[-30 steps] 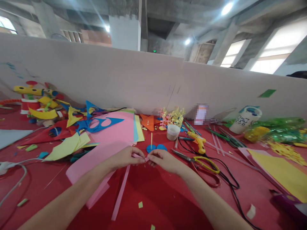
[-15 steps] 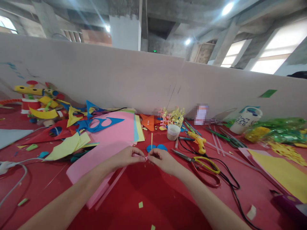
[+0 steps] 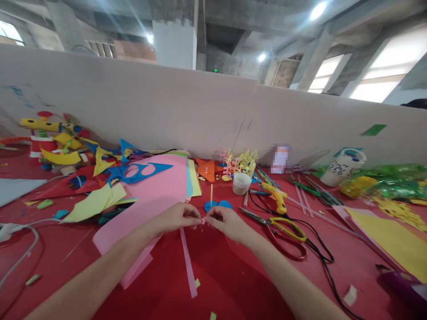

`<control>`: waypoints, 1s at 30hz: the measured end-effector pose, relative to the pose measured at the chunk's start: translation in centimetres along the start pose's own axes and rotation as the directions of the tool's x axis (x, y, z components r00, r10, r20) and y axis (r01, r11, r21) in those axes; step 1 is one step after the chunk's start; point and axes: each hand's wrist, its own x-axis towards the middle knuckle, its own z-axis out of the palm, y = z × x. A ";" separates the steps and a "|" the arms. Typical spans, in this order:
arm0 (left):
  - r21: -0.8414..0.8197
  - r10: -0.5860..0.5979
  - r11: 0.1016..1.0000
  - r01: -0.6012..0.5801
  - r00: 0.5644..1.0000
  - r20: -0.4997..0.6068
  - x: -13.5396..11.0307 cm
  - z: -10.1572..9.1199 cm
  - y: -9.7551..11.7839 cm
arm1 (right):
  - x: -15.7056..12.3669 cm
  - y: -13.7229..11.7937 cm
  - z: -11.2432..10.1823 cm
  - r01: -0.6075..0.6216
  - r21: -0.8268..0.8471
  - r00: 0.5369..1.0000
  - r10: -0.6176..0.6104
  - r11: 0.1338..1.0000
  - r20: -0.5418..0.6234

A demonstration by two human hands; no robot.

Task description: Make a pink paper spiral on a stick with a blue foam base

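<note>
My left hand and my right hand meet above the red table, fingertips pinched together on the top end of a thin pink paper strip. The strip hangs down from the pinch toward me, its lower end near the table. Just behind my hands lie two blue paper discs with a thin yellow stick. A large pink sheet lies under my left wrist.
Scissors with yellow and red handles lie right of my right hand, beside a yellow glue gun with black cables. A small white cup, coloured paper cut-outs, yellow sheets and a white partition wall surround the spot.
The free end of the pink strip has swung from lower left toward the middle and now hangs nearly straight down. Both hands have stayed pinched in the same place.
</note>
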 end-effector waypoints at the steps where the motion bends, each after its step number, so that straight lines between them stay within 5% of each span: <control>1: -0.015 0.001 1.000 -0.001 1.000 0.005 0.0 0.1 0.0 | 0.0 0.0 0.0 -0.002 0.001 1.000 0.002 1.000 0.003; 11: -0.222 -0.095 0.970 0.102 0.995 0.041 -0.2 0.3 0.2 | -0.1 -0.3 0.0 0.049 -0.070 0.995 -0.054 0.996 -0.082; 21: -0.149 -0.071 0.987 0.054 0.991 -0.113 -0.1 0.5 0.3 | -0.3 -0.8 0.4 0.100 -0.064 0.990 -0.105 0.993 -0.093; 30: -0.152 -0.086 0.986 0.070 0.991 -0.104 -0.1 0.5 0.3 | -0.2 -0.3 0.5 0.091 -0.031 0.991 -0.094 0.995 -0.094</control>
